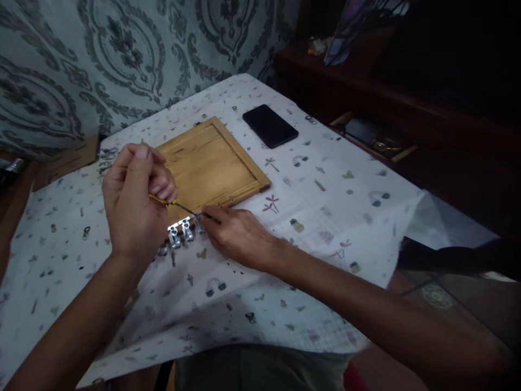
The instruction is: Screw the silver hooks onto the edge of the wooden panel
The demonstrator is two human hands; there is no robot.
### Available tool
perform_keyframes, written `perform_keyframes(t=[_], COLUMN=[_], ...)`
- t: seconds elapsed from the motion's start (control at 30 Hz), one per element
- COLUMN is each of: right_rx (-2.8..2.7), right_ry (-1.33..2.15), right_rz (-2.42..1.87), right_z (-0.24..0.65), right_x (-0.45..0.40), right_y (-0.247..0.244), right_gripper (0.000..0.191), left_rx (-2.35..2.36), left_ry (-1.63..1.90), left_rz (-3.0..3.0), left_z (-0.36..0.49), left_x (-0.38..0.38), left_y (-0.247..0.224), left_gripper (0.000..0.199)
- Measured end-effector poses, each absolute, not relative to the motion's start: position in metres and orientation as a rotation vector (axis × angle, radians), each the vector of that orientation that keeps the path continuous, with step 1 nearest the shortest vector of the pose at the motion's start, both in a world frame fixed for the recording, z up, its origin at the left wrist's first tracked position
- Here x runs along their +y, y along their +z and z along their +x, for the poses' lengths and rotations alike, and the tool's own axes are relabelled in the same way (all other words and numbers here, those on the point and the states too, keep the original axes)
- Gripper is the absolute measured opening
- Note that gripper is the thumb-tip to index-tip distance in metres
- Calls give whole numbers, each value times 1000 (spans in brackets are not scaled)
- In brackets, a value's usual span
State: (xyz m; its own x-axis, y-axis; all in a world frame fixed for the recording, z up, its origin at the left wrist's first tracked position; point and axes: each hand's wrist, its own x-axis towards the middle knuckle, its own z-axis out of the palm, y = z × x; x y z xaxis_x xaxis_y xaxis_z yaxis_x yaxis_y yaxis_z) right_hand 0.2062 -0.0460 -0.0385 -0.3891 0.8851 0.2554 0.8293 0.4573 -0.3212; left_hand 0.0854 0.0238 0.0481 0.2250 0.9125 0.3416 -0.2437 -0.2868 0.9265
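Observation:
My left hand is closed around the yellow handle of a screwdriver. Its thin shaft slants down to the right and meets a shiny metal hook strip. That strip, with several dangling metal hooks, lies along the near edge of a framed wooden panel. At the strip's right end my right hand has its fingers closed beside the screwdriver tip, holding the strip. Those fingers hide the exact tip and whatever screw may be there. Part of the panel's left side is behind my left hand.
A black smartphone lies beyond the panel on the patterned white tablecloth. A flat brown cardboard piece is at the far left. Patterned wallpaper rises behind the table. An open drawer stands at the right.

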Motion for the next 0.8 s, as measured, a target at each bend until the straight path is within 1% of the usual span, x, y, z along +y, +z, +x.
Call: perform_keyframes(t=[0.33,0.47,0.7,0.8], right_rx=[-2312,-2299,-2305,-2301], right_ry=[202,199,184,176], right_rz=[-1422,-1414,-1422,-1416], right_z=[206,207,206,206], right_x=[-46,-46,-46,-46], right_y=[-40,-41,-40,-41], right_gripper=[19,19,19,18], left_rx=[637,611,663,660], left_ry=[1342,1341,1342,1332], left_rz=[1406,1404,1412,1431], left_z=[83,84,85,85], left_x=[22,20,21,21], left_y=[47,49,46,46], left_gripper=[24,29,33,30])
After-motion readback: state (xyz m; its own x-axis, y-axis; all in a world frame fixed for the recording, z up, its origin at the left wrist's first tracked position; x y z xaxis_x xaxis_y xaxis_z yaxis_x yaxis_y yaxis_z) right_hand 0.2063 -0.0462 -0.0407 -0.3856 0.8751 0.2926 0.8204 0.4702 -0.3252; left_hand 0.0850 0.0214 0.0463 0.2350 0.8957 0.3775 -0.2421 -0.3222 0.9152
